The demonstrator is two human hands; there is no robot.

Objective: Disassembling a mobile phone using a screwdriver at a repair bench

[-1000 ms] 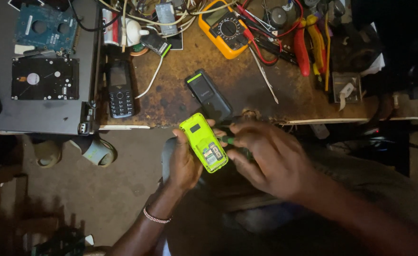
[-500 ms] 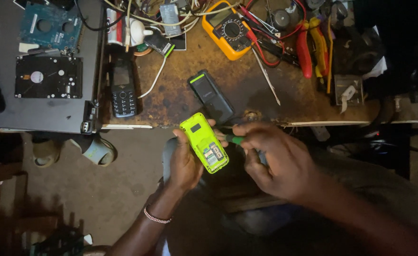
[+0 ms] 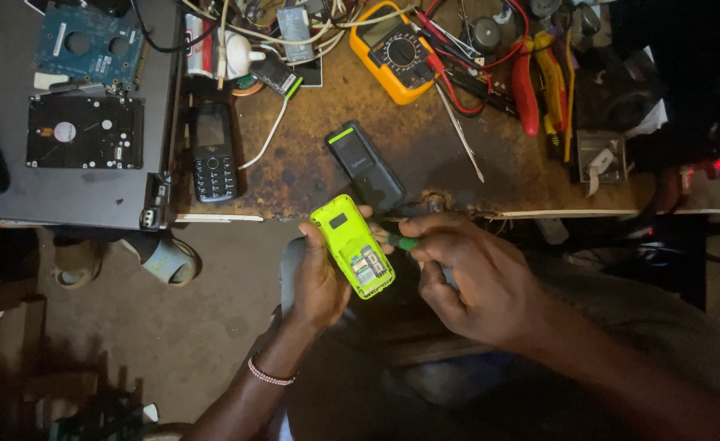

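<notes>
Lime-green phone (image 3: 352,243), back cover off and its inner slots showing, sits propped in my left hand (image 3: 317,282), whose fingers wrap it from behind and along its near edge, thumb on the side, so that hand is closed on it. My right hand (image 3: 466,273) is curled tight around a small green-handled tool (image 3: 402,242), which I take for a screwdriver; its tip is hidden behind my fingers, just beside the phone's right edge, so I cannot tell whether it touches the body. What I see going wrong from here: the phone is held in the air in front of the surface (image 3: 425,163), not resting on it, so a slip of the tool under pressure could skid across the exposed contacts or jab the holding fingers; any small loose part would drop to the floor (image 3: 172,327) below and be hard to find in that dim light. Beyond my fingertips on the surface lies a dark phone cover with a green end (image 3: 366,166); a black keypad phone (image 3: 213,153) lies well to the left of them, and a yellow multimeter (image 3: 396,53) farther off.
</notes>
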